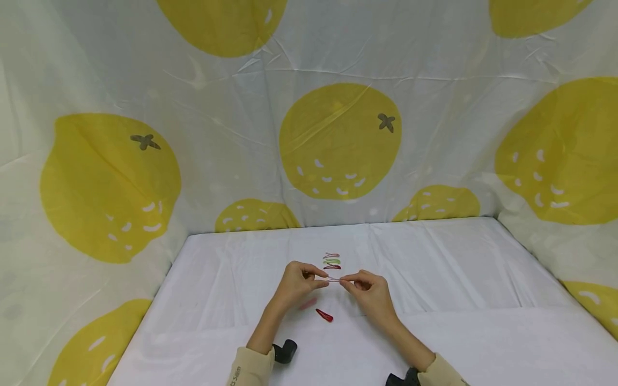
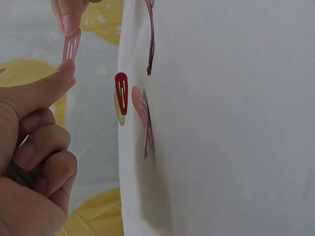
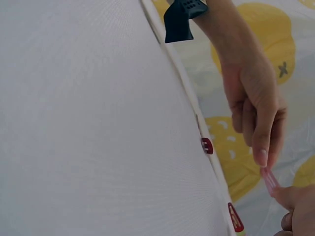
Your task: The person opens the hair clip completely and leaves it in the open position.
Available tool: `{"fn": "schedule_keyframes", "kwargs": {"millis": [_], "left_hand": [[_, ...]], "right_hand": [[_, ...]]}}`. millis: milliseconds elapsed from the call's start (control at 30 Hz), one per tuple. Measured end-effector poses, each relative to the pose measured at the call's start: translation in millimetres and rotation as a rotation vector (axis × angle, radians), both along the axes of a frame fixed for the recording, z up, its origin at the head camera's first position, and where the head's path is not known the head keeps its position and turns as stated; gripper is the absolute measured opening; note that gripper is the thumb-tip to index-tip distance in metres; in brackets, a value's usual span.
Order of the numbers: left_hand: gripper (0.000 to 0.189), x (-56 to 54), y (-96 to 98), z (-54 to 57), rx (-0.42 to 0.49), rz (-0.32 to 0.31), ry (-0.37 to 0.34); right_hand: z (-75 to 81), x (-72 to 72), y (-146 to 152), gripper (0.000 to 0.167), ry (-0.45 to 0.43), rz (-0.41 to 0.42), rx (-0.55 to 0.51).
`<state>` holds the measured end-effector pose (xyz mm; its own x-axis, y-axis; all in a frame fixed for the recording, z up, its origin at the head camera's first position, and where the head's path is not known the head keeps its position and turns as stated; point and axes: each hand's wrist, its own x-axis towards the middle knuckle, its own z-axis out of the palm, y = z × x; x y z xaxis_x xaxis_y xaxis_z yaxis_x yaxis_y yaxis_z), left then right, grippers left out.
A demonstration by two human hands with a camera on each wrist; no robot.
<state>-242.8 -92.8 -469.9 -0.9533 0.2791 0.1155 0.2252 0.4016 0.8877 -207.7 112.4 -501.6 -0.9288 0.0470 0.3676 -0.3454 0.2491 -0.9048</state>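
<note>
Both hands hold a pink snap hair clip (image 1: 334, 279) above the white table, stretched between their fingertips. The left hand (image 1: 295, 281) pinches one end with thumb and finger. At the other end, the right hand (image 1: 370, 294) pinches the clip in the same way. In the left wrist view the clip (image 2: 72, 45) shows its slotted middle between the fingertips. Just beyond the hands lie a pink clip (image 1: 332, 255), a green clip (image 1: 331, 261) and a red clip (image 1: 332, 267) in a column. On the near side are another pink clip (image 1: 308, 304) and a red clip (image 1: 324, 315).
A white cloth covers the table (image 1: 458, 268). Behind and beside it hangs a white curtain with large yellow fruit prints (image 1: 340, 139). Black wrist-worn devices (image 1: 286, 351) sit at both forearms, near the beige sleeves (image 1: 252, 367).
</note>
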Motion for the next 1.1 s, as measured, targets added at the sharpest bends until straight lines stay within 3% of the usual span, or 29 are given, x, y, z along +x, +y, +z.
{"fn": "schedule_keyframes", "kwargs": {"millis": [233,467,800,867,1100], "left_hand": [[0.013,-0.3,-2.7,0.8,-0.016,-0.007,-0.025],[0.015,-0.6,-3.0,-0.3,0.007,0.021,-0.002],[0.004,-0.1,-0.3,-1.2,0.037,0.045,0.044],[0.004,-0.4,-0.5,-2.1,0.032,0.042,0.039],[0.004,-1.6,-1.3,-7.4,-0.032,-0.003,0.013]], "right_hand": [[22.3,12.2,-1,0.007,0.002,0.033,-0.023],[23.4,12.4,-2,0.006,-0.013,0.042,-0.030],[24.0,11.0,-2,0.005,-0.018,0.028,-0.024],[23.5,11.0,-2,0.005,-0.020,0.028,-0.022],[-6.9,-5.0,6,0.007,-0.087,0.020,0.009]]}}
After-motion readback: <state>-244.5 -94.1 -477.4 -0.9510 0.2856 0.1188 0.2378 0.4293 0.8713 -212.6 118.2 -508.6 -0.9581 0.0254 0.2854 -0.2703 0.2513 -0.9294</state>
